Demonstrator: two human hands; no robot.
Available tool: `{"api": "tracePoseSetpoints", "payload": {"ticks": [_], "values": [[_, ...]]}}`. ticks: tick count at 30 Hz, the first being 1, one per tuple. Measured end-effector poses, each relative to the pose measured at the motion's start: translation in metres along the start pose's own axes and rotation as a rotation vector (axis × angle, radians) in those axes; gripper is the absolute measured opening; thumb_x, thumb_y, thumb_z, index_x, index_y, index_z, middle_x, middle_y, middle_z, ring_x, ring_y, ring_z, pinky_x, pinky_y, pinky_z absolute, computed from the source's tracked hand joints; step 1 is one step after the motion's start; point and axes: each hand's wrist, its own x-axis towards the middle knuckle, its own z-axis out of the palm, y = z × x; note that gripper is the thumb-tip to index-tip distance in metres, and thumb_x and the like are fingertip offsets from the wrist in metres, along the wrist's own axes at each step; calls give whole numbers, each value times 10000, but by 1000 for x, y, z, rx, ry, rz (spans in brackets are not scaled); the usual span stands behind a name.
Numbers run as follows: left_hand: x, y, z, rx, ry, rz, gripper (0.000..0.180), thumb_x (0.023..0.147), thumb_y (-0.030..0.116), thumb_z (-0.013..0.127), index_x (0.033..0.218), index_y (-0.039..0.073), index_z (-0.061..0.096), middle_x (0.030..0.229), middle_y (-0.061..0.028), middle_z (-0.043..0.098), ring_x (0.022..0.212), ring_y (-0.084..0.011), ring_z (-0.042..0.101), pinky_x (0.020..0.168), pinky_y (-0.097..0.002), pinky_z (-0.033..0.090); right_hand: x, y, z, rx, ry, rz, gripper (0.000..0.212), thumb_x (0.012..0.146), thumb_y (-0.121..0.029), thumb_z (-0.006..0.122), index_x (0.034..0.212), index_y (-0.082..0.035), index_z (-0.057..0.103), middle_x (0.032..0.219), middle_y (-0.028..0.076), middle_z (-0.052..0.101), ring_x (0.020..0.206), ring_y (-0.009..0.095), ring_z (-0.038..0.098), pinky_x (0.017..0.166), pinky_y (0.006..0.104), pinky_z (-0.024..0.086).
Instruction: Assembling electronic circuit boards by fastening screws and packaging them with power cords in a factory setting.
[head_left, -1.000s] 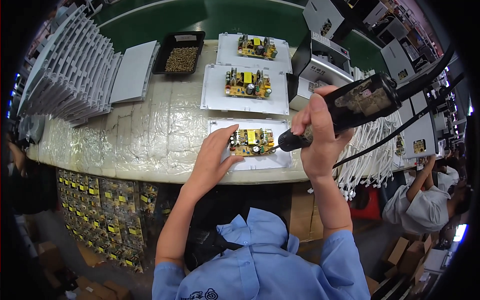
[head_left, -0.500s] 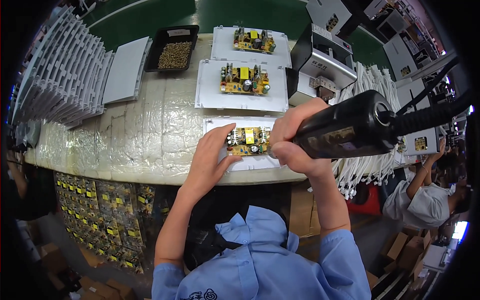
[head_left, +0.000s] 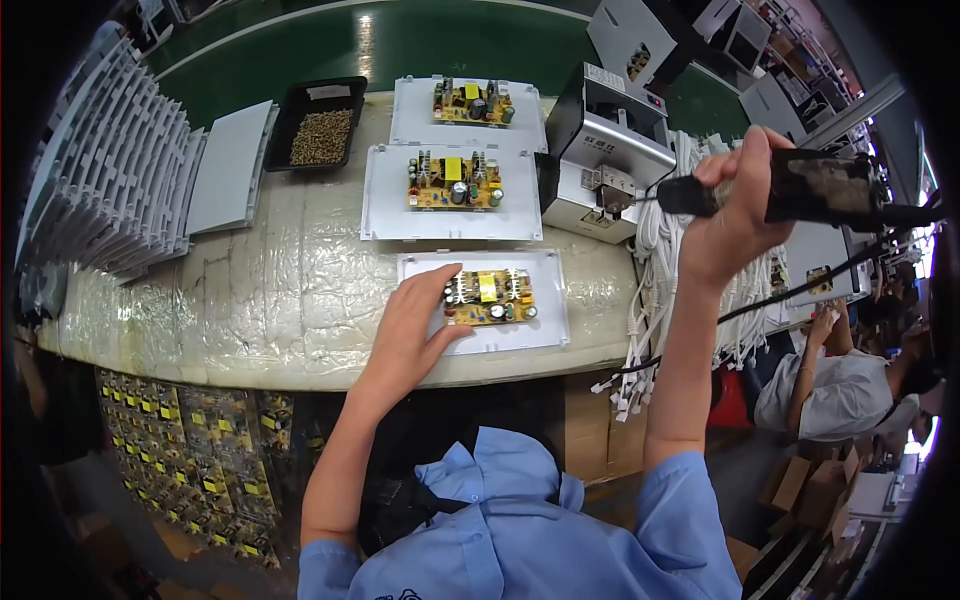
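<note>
My left hand (head_left: 405,325) spans the left end of a yellow-brown circuit board (head_left: 515,312), thumb at its near edge and fingers at its far edge, holding it. That board lies on a white plastic panel (head_left: 550,285) near the table's front edge. A black electric screwdriver (head_left: 825,185) is gripped in my right hand (head_left: 735,225), out to the right. Its thin bit points left, with its tip at the front of a silver and black screw feeder (head_left: 605,135). Whether the tip touches a screw there is too small to tell.
Two more white panels bearing circuit boards (head_left: 455,190) lie beyond. A black tray of small brass-coloured screws (head_left: 320,137) stands far left, beside stacked white panels (head_left: 110,160). White cables (head_left: 655,290) hang over the right edge. Another person (head_left: 830,390) sits at right.
My right hand has lifted the screwdriver off the near board and swung it right to the screw feeder. My left hand stays on the board. The whole view has shifted slightly.
</note>
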Motion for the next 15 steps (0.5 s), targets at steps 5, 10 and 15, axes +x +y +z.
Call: {"api": "tracePoseSetpoints", "payload": {"ticks": [5, 10, 15], "values": [[8, 0, 0, -55, -45, 42, 668, 796, 129, 743, 1389, 56, 445, 1291, -159, 543, 1195, -347, 497, 1029, -416, 391, 0, 14, 4, -24, -88, 35, 114, 886, -46, 651, 944, 3, 567, 651, 33, 499, 523, 121, 492, 547, 271, 450], [6, -2, -1, -69, -27, 50, 688, 783, 117, 753, 1401, 55, 455, 1301, -164, 549, 1171, -352, 524, 1018, -408, 412, -39, -17, 11, 135, -162, 225, 113, 918, -83, 615, 992, -29, 549, 671, 12, 470, 513, 101, 461, 515, 262, 418], [6, -5, 3, -57, -14, 92, 678, 793, 136, 743, 1402, 56, 454, 1285, -157, 562, 1156, -357, 524, 991, -417, 423, -93, -37, 20, 253, -406, 453, 205, 949, -118, 539, 1105, -31, 437, 672, 12, 433, 499, 109, 424, 506, 289, 422]]}}
